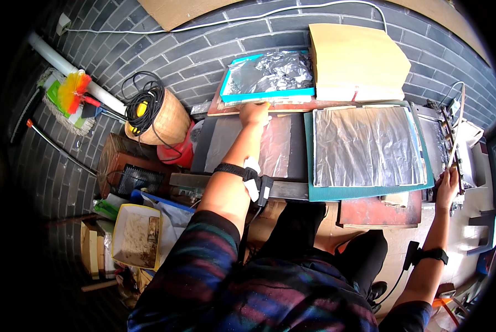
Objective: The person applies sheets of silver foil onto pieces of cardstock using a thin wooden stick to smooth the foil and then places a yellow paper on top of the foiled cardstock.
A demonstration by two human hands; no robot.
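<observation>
My left hand (254,114) reaches over the table to the edge of a reddish board, just below a blue tray (268,96) of crumpled foil; its fingertips are partly hidden and whether they grip something is unclear. Under that forearm, a thin translucent sheet (277,153) lies on a dark surface. Far to the right, my right hand (448,186) is closed around the lower end of a long thin light-coloured stick (459,124), beside a dark metal rack. Between the hands, a wrinkled silvery foil sheet (368,149) lies on a green corrugated board (314,191).
A stack of yellowish paper (358,62) stands by the brick wall. At left are a woven basket (173,116) with coiled black cable (142,97), a red container (177,151) and a yellow-rimmed tray (125,232). Below the table's front edge is a reddish board (376,216).
</observation>
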